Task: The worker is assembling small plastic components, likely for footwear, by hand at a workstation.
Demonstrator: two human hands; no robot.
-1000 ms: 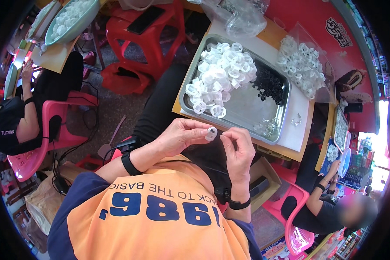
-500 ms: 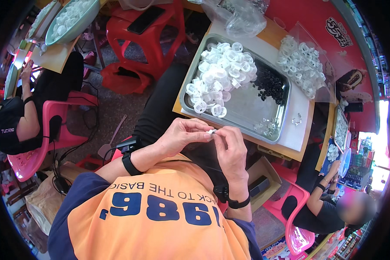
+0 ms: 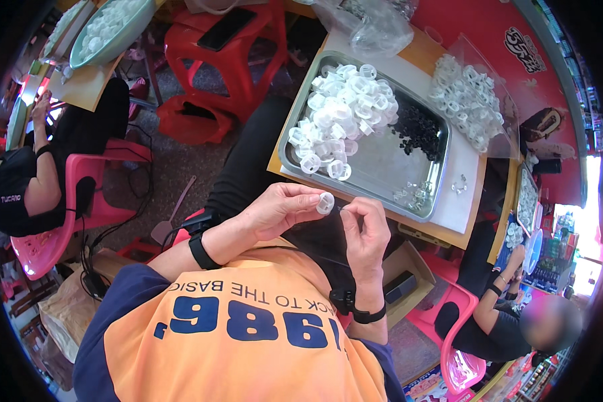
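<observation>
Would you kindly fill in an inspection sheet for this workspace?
Surface: metal tray on a white sheet.
Job's things: white rings heaped in the tray, black pieces and clear pieces to their right.
Clutter: plastic bag beyond the tray; phone on a red stool.
Grippers: left hand holds a white ring; right hand pinched, contents unclear.
Cables: black cables by the left pink chair.
Surroundings: two seated people, one each side.

The ring looks translucent plastic — the tray smooth, shiny metal, the shirt matt cloth.
</observation>
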